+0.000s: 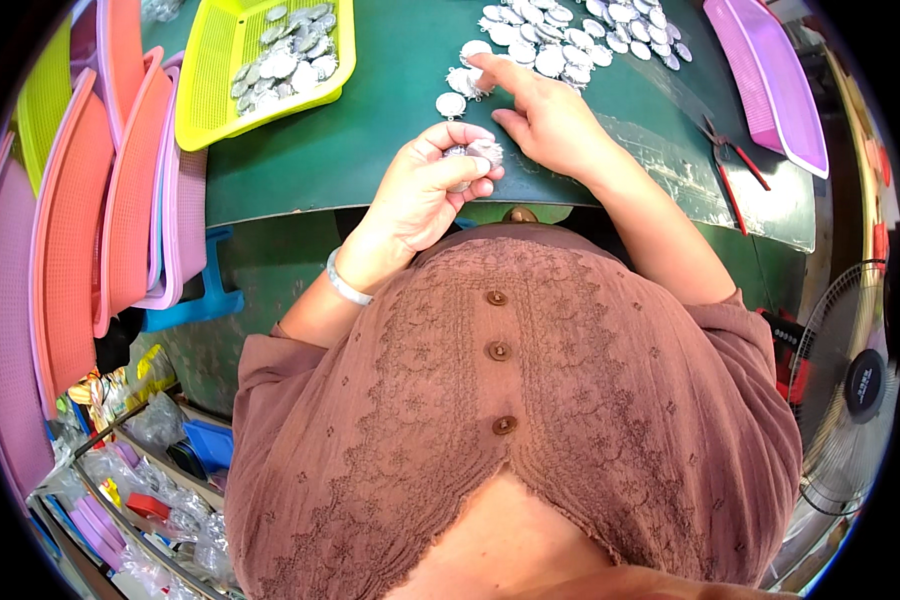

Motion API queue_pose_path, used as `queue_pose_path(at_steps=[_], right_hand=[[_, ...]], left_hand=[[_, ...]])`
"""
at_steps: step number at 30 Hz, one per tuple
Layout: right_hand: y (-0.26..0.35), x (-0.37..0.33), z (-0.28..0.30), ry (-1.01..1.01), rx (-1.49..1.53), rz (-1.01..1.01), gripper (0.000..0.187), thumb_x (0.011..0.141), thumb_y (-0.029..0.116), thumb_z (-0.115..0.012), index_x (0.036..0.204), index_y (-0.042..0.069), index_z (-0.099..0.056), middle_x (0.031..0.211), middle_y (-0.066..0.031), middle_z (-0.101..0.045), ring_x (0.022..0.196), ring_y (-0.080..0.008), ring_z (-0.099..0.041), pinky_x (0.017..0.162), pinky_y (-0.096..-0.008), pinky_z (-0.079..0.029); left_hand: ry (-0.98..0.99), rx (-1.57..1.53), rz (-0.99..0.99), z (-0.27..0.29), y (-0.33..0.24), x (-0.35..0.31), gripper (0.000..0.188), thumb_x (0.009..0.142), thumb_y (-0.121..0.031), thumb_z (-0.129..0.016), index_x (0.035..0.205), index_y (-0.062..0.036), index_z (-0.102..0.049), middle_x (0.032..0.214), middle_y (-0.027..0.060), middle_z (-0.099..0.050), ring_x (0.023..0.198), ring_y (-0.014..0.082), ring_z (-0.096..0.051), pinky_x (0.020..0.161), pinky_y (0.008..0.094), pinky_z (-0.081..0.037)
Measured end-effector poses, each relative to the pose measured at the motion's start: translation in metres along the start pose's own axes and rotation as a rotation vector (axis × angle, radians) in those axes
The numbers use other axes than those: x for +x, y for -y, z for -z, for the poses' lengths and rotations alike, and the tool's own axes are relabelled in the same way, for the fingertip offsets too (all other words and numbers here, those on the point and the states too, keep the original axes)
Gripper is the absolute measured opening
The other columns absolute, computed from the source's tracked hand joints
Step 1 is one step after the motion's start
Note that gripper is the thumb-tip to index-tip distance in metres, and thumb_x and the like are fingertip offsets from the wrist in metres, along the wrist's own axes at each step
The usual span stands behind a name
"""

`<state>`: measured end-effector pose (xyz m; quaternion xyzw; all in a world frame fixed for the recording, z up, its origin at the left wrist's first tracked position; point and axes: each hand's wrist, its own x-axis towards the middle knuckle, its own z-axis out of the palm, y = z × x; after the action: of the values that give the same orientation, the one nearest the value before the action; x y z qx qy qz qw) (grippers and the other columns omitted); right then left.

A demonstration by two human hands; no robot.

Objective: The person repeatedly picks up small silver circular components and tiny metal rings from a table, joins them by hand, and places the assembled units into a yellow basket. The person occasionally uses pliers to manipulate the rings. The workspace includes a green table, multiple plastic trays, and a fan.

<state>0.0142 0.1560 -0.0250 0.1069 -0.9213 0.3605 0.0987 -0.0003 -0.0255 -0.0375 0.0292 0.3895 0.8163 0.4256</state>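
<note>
Close to the table's front edge, my left hand [425, 185] is closed around a small stack of round silvery metal discs [485, 152]. The discs look like pendants or medals with little loops on their rims. Farther out, my right hand [550, 115] reaches over the table with its forefinger stretched out and its thumb apart. That fingertip is at a few loose discs [462, 82], and whether it presses on one I cannot tell. One single disc [451, 104] lies just beyond my left hand. A spread of similar discs [550, 62] lies past my right hand.
A yellow-green plastic basket [192, 100] with more discs stands at the left of the green table [390, 60]. Red-handled pliers [722, 160] and a purple basket [760, 80] are at the right. Stacked baskets [65, 250] stand far left; a fan [850, 390] stands lower right.
</note>
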Motion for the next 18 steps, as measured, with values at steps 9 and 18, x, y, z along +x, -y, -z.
queue_pose_path(at_steps=[9, 18], right_hand=[[-0.01, 0.004, -0.007, -0.105, -0.115, 0.029, 0.052, 0.075, 0.004, -0.058, 0.124, 0.015, -0.044, 0.1, -0.0092, -0.061, 0.086, -0.0273, -0.059, 0.072, -0.0359, -0.048], [-0.016, 0.011, -0.008, -0.16, -0.11, 0.067, 0.042, 0.077, 0.007, -0.056, 0.118, 0.011, -0.047, 0.085, -0.0099, -0.064, 0.077, -0.0295, -0.061, 0.064, -0.0388, -0.049]], left_hand=[[0.062, -0.108, 0.036, 0.003, -0.004, 0.001, 0.007, 0.084, -0.011, -0.056, 0.087, -0.0057, -0.053, 0.09, 0.0121, -0.057, 0.075, 0.018, -0.058, 0.056, 0.0229, -0.047], [-0.031, -0.055, 0.057, -0.006, -0.012, -0.003, 0.02, 0.09, -0.018, -0.049, 0.105, -0.0047, -0.051, 0.09, 0.012, -0.059, 0.077, 0.02, -0.061, 0.051, 0.0226, -0.046]])
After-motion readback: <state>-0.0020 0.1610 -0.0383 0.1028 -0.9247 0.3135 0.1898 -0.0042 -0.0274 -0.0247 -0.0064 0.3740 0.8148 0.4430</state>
